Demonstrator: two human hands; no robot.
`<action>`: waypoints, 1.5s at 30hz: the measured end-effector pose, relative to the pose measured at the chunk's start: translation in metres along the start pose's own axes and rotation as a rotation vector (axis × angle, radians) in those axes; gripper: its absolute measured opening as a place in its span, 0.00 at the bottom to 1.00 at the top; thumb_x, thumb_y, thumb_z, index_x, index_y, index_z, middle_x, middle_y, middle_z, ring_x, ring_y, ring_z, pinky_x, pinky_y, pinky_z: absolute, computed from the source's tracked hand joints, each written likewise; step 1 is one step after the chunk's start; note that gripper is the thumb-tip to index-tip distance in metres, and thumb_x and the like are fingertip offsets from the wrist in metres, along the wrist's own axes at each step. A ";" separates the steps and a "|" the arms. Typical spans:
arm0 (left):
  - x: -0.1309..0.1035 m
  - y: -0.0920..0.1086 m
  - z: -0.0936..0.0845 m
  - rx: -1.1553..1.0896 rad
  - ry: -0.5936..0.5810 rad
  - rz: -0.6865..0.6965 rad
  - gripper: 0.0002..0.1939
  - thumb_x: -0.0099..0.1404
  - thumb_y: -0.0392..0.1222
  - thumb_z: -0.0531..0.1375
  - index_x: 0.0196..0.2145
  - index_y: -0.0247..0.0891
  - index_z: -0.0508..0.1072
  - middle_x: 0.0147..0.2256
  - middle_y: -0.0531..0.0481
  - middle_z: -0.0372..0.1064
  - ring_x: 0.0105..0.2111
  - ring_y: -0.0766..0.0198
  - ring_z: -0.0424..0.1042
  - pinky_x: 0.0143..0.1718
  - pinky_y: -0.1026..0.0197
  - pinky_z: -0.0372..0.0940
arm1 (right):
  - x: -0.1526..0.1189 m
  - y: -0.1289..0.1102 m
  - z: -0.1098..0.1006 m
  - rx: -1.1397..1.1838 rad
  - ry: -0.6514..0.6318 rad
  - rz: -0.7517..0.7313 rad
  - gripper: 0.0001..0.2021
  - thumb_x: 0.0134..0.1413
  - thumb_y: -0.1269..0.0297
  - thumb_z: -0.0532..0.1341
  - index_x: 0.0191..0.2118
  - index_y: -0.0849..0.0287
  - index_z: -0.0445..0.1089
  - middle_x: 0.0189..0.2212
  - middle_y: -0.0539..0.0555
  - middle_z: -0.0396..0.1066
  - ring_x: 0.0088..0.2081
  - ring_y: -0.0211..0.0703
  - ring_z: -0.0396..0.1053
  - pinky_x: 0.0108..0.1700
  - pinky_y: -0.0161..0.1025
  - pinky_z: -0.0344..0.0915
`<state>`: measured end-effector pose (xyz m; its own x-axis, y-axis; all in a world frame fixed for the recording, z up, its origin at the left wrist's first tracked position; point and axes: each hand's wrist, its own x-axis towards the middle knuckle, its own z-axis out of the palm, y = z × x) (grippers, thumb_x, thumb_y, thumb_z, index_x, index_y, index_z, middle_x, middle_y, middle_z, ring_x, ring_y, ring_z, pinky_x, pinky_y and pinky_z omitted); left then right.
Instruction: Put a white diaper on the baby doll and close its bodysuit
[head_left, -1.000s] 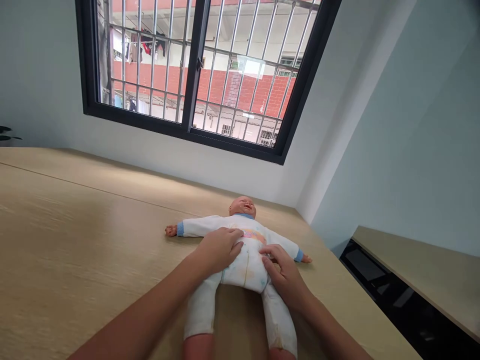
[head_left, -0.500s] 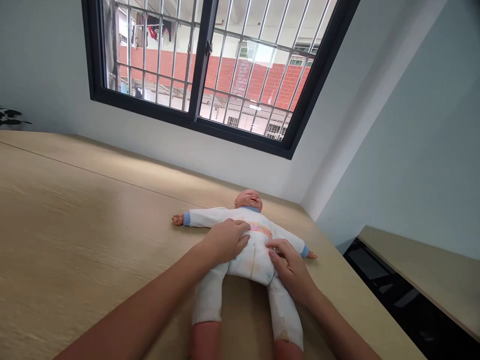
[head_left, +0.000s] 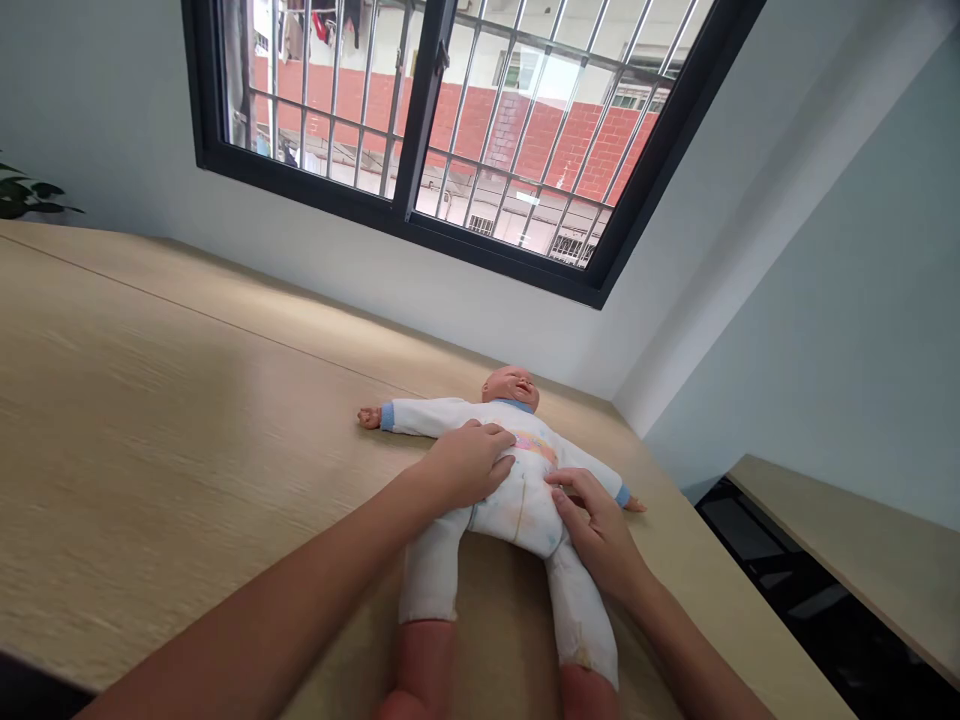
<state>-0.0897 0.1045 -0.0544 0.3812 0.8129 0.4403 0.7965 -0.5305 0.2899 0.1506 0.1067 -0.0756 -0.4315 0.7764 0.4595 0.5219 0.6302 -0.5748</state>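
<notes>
A baby doll (head_left: 521, 505) in white clothes with blue cuffs and collar lies face up on a light wooden table (head_left: 187, 420), its arms spread and its head toward the window. My left hand (head_left: 471, 465) rests on the left side of its belly, fingers apart and laid over the cloth. On the other side of the waist, my right hand (head_left: 592, 515) touches the doll with its fingers bent and a little apart. The doll's lower legs reach the bottom of the view.
Behind the table is a wall with a dark-framed, barred window (head_left: 502, 255). A lower wooden surface with a black glossy front (head_left: 795, 580) stands at the right. Plant leaves (head_left: 34, 197) show at the far left.
The view has shifted, so the doll and both hands appear slightly higher and further right. Both hands keep their places on the doll.
</notes>
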 end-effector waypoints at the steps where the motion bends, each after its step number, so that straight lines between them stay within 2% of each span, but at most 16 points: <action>1: 0.000 0.000 0.001 0.005 0.003 0.002 0.15 0.71 0.45 0.50 0.48 0.40 0.72 0.47 0.45 0.72 0.49 0.53 0.68 0.53 0.52 0.62 | 0.000 0.000 0.000 -0.001 0.001 0.002 0.12 0.65 0.57 0.54 0.46 0.55 0.70 0.47 0.55 0.69 0.51 0.48 0.66 0.52 0.45 0.65; 12: -0.003 0.005 -0.002 0.050 -0.022 -0.048 0.16 0.72 0.47 0.48 0.44 0.38 0.72 0.47 0.43 0.71 0.46 0.51 0.68 0.48 0.50 0.64 | 0.000 0.006 -0.001 -0.023 -0.003 0.038 0.12 0.64 0.56 0.55 0.46 0.54 0.71 0.48 0.55 0.69 0.50 0.48 0.67 0.50 0.43 0.65; 21: -0.003 0.005 -0.004 0.031 -0.027 -0.064 0.16 0.72 0.47 0.48 0.46 0.38 0.72 0.48 0.44 0.71 0.48 0.52 0.67 0.48 0.52 0.64 | 0.001 0.010 -0.001 -0.027 0.001 0.063 0.12 0.64 0.55 0.55 0.46 0.54 0.71 0.47 0.55 0.70 0.48 0.48 0.68 0.49 0.43 0.66; 25: -0.002 0.002 -0.001 0.013 -0.004 -0.042 0.16 0.71 0.46 0.49 0.45 0.37 0.73 0.47 0.43 0.71 0.46 0.52 0.68 0.50 0.50 0.63 | 0.001 0.007 0.000 -0.018 0.003 0.053 0.13 0.64 0.56 0.55 0.46 0.55 0.71 0.47 0.57 0.70 0.49 0.49 0.67 0.50 0.44 0.66; 31: 0.000 -0.003 0.004 -0.046 0.017 -0.017 0.15 0.71 0.46 0.50 0.47 0.39 0.73 0.47 0.45 0.71 0.48 0.53 0.67 0.53 0.51 0.61 | 0.001 0.002 0.000 -0.010 0.009 0.043 0.13 0.64 0.56 0.55 0.45 0.56 0.71 0.47 0.57 0.71 0.50 0.49 0.67 0.50 0.44 0.67; 38: 0.001 -0.009 -0.002 -0.097 0.036 0.049 0.15 0.69 0.45 0.53 0.48 0.39 0.73 0.46 0.45 0.73 0.48 0.54 0.67 0.52 0.54 0.62 | 0.000 0.000 0.000 0.008 0.023 0.031 0.11 0.64 0.58 0.55 0.45 0.55 0.71 0.46 0.56 0.71 0.48 0.48 0.68 0.49 0.43 0.66; 42: 0.001 -0.009 -0.004 -0.189 0.059 0.089 0.12 0.68 0.42 0.54 0.45 0.42 0.75 0.45 0.48 0.76 0.45 0.57 0.69 0.50 0.57 0.63 | -0.002 0.004 0.002 0.055 0.065 0.046 0.11 0.64 0.58 0.56 0.43 0.56 0.72 0.43 0.55 0.72 0.45 0.48 0.69 0.47 0.43 0.66; 45: 0.001 -0.006 -0.008 -0.281 0.034 0.102 0.13 0.66 0.39 0.53 0.42 0.45 0.77 0.44 0.52 0.77 0.44 0.58 0.71 0.49 0.59 0.64 | -0.003 0.007 0.004 0.095 0.106 0.071 0.10 0.63 0.58 0.56 0.40 0.57 0.72 0.38 0.55 0.73 0.41 0.47 0.70 0.45 0.42 0.66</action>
<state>-0.0979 0.1065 -0.0487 0.4328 0.7463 0.5057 0.5923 -0.6583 0.4646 0.1524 0.1083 -0.0840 -0.3129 0.8187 0.4815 0.4741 0.5739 -0.6677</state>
